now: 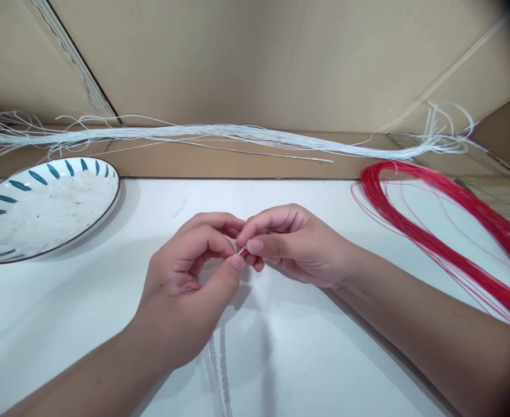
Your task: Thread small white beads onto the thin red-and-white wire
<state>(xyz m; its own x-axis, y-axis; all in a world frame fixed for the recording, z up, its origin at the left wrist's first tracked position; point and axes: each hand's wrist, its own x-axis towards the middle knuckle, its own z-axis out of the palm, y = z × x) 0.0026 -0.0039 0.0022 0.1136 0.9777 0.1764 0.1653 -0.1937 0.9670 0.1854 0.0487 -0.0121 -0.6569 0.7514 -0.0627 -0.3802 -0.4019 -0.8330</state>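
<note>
My left hand (185, 278) and my right hand (293, 243) meet fingertip to fingertip over the middle of the white table (63, 324). Both are closed in a pinch on a small thin piece (241, 250), pale and wire-like, that shows only as a sliver between the thumbs. Two beaded-looking white strands (220, 370) hang or lie below my left hand toward the near edge. I cannot tell whether they join the pinched piece.
A white plate (41, 205) with blue leaf marks sits at the left. A long bundle of white strings (220, 134) lies along the cardboard ledge at the back. A coil of red cord (446, 231) lies at the right. Cardboard walls stand behind.
</note>
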